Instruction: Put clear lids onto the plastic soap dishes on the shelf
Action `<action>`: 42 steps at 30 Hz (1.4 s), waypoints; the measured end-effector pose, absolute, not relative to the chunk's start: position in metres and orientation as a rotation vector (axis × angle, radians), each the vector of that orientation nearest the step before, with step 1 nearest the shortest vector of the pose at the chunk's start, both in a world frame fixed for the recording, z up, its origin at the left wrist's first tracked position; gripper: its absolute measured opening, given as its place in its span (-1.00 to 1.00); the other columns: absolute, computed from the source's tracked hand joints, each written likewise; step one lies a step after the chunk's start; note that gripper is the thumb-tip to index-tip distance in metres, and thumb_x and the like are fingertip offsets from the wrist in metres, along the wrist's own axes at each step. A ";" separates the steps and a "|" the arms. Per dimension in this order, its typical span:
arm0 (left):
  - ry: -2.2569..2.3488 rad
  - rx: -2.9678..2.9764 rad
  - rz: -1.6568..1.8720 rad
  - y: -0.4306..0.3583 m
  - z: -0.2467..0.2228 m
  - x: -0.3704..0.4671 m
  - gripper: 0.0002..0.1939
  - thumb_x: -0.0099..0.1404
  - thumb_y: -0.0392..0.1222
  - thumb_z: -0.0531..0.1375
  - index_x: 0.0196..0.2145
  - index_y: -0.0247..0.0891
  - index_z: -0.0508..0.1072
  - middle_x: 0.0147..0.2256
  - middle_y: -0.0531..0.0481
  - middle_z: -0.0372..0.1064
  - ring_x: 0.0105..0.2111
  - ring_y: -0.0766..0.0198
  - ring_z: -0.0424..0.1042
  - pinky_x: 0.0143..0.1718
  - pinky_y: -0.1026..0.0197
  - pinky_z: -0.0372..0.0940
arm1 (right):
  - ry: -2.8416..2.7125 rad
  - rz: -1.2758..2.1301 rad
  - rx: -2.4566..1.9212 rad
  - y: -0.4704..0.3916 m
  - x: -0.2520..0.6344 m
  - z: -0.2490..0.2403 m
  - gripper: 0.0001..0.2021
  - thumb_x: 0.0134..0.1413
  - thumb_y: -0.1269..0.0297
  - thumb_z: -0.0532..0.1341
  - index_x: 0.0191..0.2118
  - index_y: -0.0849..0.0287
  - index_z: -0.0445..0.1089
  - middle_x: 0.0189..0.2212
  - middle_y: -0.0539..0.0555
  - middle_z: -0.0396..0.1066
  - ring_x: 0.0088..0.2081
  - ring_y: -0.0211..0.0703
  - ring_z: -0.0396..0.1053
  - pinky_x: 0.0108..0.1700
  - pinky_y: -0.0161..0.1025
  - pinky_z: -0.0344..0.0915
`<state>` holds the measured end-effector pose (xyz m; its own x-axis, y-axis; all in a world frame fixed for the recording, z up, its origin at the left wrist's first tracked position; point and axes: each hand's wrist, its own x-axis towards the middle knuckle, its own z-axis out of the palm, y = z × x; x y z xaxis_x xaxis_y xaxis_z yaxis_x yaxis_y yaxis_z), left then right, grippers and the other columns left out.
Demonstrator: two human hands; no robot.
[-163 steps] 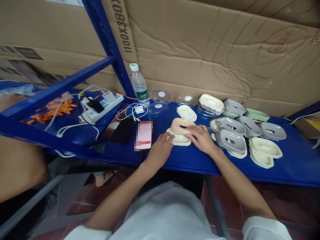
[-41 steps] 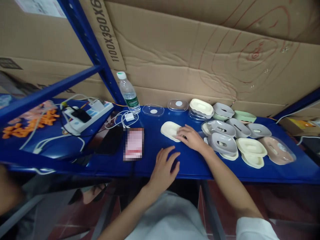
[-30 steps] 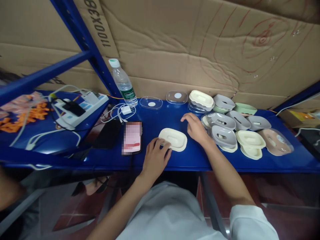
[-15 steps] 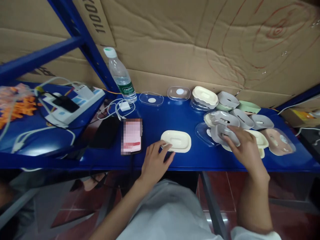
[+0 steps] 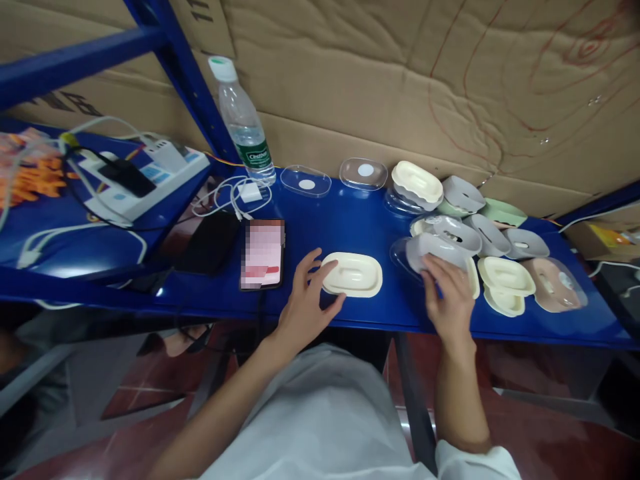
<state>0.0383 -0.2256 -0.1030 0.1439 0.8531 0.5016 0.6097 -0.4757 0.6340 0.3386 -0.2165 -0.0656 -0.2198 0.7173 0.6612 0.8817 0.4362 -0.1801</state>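
Left hand (image 5: 305,303) spread loosely against the cream tray (image 5: 353,274) near the shelf edge, right hand (image 5: 447,300) gripping a grey lid (image 5: 431,248) off the pile — a careless tug could topple its neighbours.

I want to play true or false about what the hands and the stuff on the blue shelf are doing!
1. The left hand touches the cream tray. True.
2. The right hand holds a water bottle. False: it grips a grey lid; the water bottle stands apart at the back by the blue post.
3. A phone lies to the left of the cream tray. True.
4. The pink tray sits in the middle of the shelf. False: it is at the far right end of the pile.
5. The water bottle lies on its side. False: it stands upright.
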 end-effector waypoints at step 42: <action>1.072 1.727 1.214 -0.135 -0.006 0.019 -0.77 0.52 0.03 0.26 -0.11 -0.18 0.45 -0.19 -0.06 0.60 -0.14 0.10 0.64 -0.08 0.06 0.54 | -2.096 -0.118 -1.217 -0.219 0.273 -0.093 -0.02 0.42 0.12 0.32 0.65 -0.08 -0.34 0.63 0.33 -0.31 0.61 0.36 -0.18 0.47 0.47 0.14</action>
